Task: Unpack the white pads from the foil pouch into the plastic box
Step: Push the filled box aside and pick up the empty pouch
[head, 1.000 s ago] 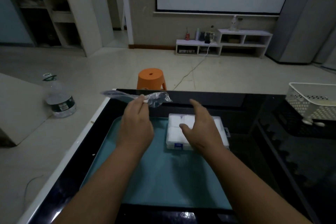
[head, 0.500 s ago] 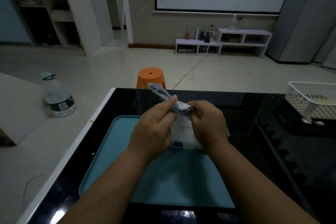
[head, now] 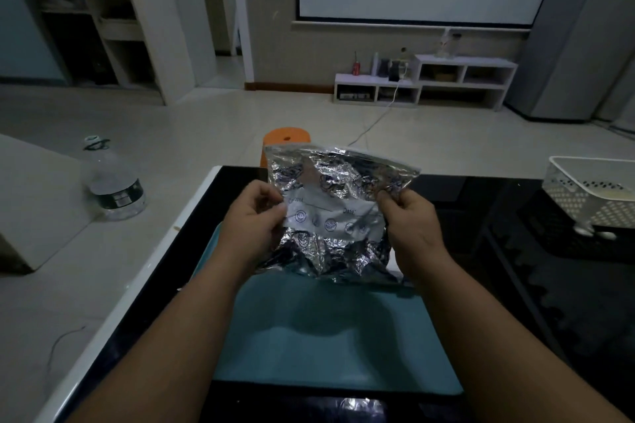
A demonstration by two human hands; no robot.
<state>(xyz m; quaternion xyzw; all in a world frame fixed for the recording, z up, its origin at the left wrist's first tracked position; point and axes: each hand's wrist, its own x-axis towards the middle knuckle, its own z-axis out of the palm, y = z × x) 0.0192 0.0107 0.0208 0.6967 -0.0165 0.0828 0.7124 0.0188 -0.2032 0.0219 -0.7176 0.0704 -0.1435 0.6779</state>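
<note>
A crumpled silver foil pouch with a white label panel is held upright and spread flat above the teal tray. My left hand pinches its left edge and my right hand pinches its right edge, thumbs toward me. The pouch hides the plastic box and the white pads behind it; only a pale sliver shows near the pouch's lower right corner.
The tray lies on a black glossy table with a white left edge. A white perforated basket stands at the far right. An orange stool is beyond the table, and a water bottle stands on the floor at left.
The pouch was bunched in my left hand to the left, then both hands took it over the box. Now it is spread out flat between both hands, hiding the box.
</note>
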